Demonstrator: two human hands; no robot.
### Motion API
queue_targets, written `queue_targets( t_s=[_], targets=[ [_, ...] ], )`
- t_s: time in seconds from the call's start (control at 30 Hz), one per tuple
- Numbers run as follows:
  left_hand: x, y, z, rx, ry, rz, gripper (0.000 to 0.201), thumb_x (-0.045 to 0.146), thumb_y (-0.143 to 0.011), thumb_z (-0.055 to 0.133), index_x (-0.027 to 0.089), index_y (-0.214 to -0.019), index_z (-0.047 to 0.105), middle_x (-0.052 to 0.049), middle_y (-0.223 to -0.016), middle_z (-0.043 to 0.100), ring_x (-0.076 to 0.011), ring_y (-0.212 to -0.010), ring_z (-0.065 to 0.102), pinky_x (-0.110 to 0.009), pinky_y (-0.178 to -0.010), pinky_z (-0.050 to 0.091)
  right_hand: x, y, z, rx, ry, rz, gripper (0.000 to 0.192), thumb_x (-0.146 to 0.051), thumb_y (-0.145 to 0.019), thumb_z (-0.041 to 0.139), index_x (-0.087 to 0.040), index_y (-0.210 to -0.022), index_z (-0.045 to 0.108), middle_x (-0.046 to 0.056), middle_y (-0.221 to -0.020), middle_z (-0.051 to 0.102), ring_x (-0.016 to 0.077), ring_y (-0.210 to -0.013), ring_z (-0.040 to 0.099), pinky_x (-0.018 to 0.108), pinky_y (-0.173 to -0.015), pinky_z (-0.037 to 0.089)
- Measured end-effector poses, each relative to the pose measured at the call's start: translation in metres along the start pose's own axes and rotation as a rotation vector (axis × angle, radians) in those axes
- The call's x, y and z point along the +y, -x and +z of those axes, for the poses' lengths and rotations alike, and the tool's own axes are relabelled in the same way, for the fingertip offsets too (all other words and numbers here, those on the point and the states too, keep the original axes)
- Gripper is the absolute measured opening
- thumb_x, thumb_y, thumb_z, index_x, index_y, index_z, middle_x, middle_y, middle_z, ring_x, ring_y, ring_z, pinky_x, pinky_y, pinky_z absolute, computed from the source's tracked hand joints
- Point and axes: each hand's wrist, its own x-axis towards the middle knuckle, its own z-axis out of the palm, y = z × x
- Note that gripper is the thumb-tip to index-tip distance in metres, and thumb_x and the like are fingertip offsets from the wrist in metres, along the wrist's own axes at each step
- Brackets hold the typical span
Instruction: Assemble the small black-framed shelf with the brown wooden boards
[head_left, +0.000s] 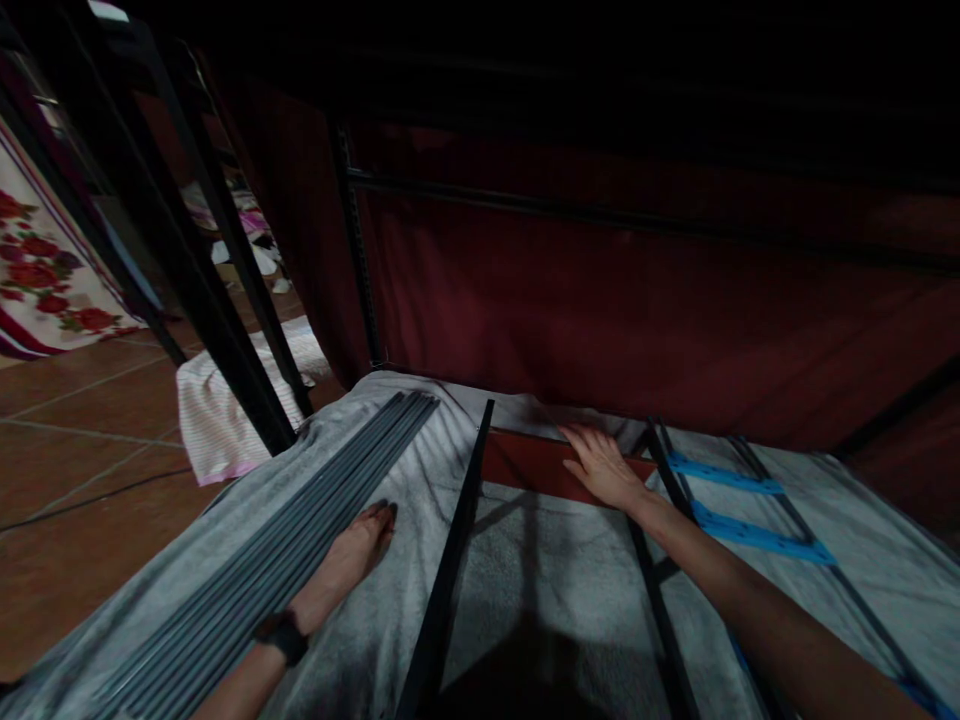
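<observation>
My left hand point(361, 545), with a dark band on its wrist, rests on the grey blanket point(409, 560). Its fingers are curled, and their underside is hidden. Beside it lies a bundle of long grey rods point(300, 540). My right hand point(604, 468) reaches over a reddish-brown board point(525, 462), fingers stretched out across its upper part and thumb apart. That board spans between a black metal bar point(457, 540) on the left and another black bar point(660, 610) on the right.
Blue slotted brackets point(761, 532) join dark rails at the right. A dark red cloth point(600, 300) hangs behind on a black frame point(360, 250). Black posts point(225, 330) slant at the left, near a striped cloth point(217, 420) and tiled floor point(82, 420).
</observation>
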Motion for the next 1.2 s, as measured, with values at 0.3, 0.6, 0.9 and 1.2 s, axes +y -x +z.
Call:
queue_targets(
  t_s=[0.3, 0.6, 0.9, 1.2],
  targets=[
    [0.088, -0.037, -0.059, 0.062, 0.830, -0.147, 0.025, 0.037, -0.069, 0.074, 0.017, -0.083, 0.066, -0.005, -0.071, 0.064, -0.0178, -0.065, 0.059, -0.029, -0.061, 0.049, 0.018, 0.043, -0.038, 0.077, -0.241, 0.082, 0.049, -0.034, -0.092, 0.046, -0.029, -0.141, 0.043, 0.009, -0.146, 0.043, 0.0260, -0.136, 0.039, 0.046, -0.110, 0.036],
    [0.303, -0.080, -0.018, -0.278, 1.124, 0.056, 0.032, 0.032, -0.067, 0.079, 0.013, -0.091, 0.069, -0.004, -0.077, 0.066, -0.0158, -0.071, 0.062, -0.031, -0.070, 0.053, -0.024, 0.065, -0.049, 0.062, -1.229, 0.314, 0.038, -0.047, -0.089, 0.056, -0.025, -0.120, 0.059, 0.006, -0.111, 0.066, 0.0179, -0.098, 0.065, 0.037, -0.090, 0.052],
    [0.380, -0.072, 0.073, -0.247, 1.042, 0.236, 0.020, 0.033, -0.070, 0.075, 0.017, -0.077, 0.066, -0.004, -0.078, 0.066, -0.0154, -0.073, 0.059, -0.026, -0.069, 0.047, -0.005, 0.088, -0.073, 0.338, -1.847, 0.517, 0.038, -0.051, -0.074, 0.073, -0.019, -0.092, 0.064, 0.003, -0.086, 0.067, 0.0153, -0.076, 0.066, 0.032, -0.071, 0.056],
    [0.405, -0.110, 0.111, -0.147, 0.512, 0.674, 0.045, 0.017, -0.076, 0.068, 0.021, -0.121, 0.066, -0.010, -0.129, 0.063, -0.0281, -0.126, 0.052, -0.042, -0.110, 0.035, 0.087, 0.129, -0.038, 0.534, -1.696, 0.690, 0.037, -0.049, -0.069, 0.076, -0.021, -0.087, 0.059, -0.001, -0.071, 0.066, 0.0126, -0.061, 0.062, 0.028, -0.058, 0.055]
  ],
)
